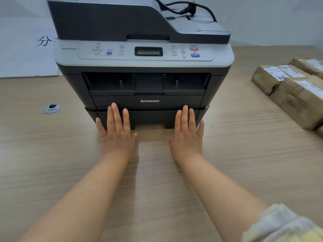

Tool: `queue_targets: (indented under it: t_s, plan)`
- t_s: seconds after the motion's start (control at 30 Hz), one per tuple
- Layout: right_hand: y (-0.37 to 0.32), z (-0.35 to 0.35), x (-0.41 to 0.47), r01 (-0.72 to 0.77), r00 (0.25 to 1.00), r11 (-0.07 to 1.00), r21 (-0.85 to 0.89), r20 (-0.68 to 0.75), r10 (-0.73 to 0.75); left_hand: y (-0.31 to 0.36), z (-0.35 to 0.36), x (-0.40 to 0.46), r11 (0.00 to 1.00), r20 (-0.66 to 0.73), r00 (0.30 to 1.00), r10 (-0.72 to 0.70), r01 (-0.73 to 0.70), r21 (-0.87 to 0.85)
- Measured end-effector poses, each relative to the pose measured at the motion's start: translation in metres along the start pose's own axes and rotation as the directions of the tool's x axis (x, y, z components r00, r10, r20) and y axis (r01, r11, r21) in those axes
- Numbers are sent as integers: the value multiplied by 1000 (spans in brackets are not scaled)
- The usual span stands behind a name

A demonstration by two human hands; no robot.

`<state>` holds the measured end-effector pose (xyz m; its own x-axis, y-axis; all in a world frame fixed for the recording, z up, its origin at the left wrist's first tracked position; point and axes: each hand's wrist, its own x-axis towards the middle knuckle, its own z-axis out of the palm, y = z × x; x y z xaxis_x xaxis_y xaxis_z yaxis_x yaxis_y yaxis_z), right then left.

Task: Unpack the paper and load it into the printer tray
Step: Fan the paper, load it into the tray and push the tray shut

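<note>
A grey and black Lenovo printer (143, 55) stands on the wooden table straight ahead. Its paper tray (150, 117) sits at the bottom front and looks pushed in. My left hand (116, 131) lies flat against the tray's left front, fingers straight and slightly apart. My right hand (187, 133) presses flat against the tray's right front in the same way. Neither hand holds anything. Several wrapped brown paper packs (295, 95) lie on the table at the right, with white labels on top.
A black power cable (185, 9) lies coiled on top of the printer. A round metal cable grommet (51, 108) is set in the table left of the printer. A white sheet with printed characters (26, 49) leans behind at the left.
</note>
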<state>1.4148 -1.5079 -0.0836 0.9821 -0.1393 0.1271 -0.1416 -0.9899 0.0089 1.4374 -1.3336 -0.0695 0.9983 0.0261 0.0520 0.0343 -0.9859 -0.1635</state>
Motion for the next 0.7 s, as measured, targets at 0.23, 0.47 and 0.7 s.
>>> queue_targets:
  t_s: [0.23, 0.47, 0.7]
  plan:
    - [-1, 4, 4, -19, 1000, 995, -96, 6, 19, 3, -1, 2, 996, 22, 999, -23, 21, 82]
    - [2, -5, 0, 5, 999, 987, -160, 51, 3, 0, -8, -1, 996, 54, 998, -11, 6, 92]
    - [5, -24, -4, 54, 994, 994, -91, 97, -45, -4, -23, -10, 996, 133, 991, 25, -36, 81]
